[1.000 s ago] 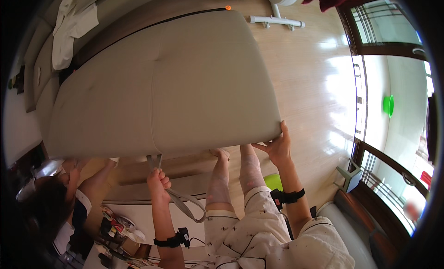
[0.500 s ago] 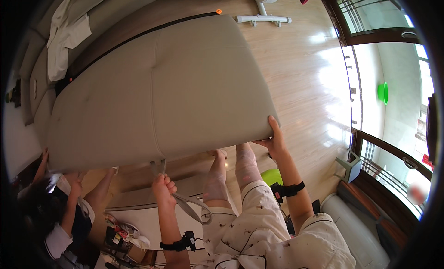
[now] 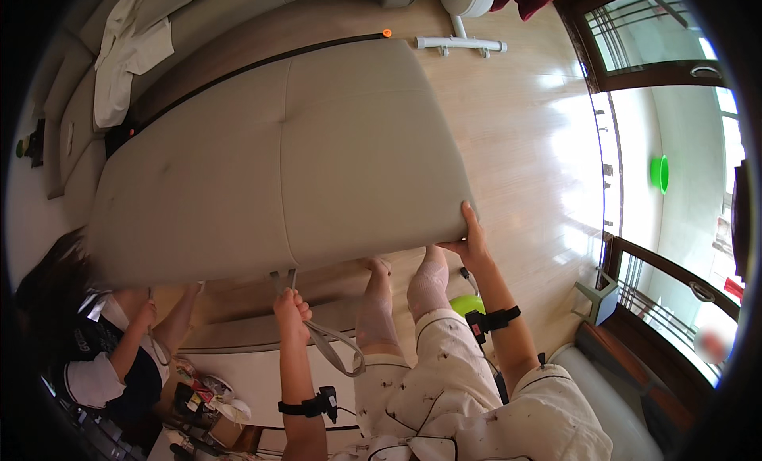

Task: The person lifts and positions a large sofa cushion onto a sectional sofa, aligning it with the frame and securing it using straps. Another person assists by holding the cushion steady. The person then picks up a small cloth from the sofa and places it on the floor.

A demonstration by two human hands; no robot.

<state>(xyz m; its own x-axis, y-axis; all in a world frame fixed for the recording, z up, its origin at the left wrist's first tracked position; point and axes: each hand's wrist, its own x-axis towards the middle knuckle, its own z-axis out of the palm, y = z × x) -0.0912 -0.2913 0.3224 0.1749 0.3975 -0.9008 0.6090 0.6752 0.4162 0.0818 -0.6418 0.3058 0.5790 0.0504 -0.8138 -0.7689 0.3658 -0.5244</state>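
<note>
Your left hand (image 3: pixel 292 309) is clenched round a grey webbing strap (image 3: pixel 324 346), just below where it meets the near edge of the upholstered panel (image 3: pixel 365 151). The spare loop hangs from your fist toward your thigh. Probable reason for this hold: the padded edge is thick and smooth, and the strap offers something narrow to close on.

Your right hand (image 3: pixel 474 240) grasps the near right corner, thumb up along the side, fingers going in below the edge; their contact underneath is hidden. No strap shows here, so the corner itself probably serves as the handle. With your hands set well apart, the panel is likely easier to keep from twisting.

The grey-beige panel spans the space in front of you, its near edge covering part of your view of your legs. A seam crosses it and ends near the strap.

A co-worker (image 3: pixel 115 382) bends at the near left end; you cannot tell how much load they take. Beyond the far edge runs a black strip with an orange end cap (image 3: pixel 386 33), then a grey sofa (image 3: pixel 230 28) bearing a white garment (image 3: pixel 115 72).
</note>
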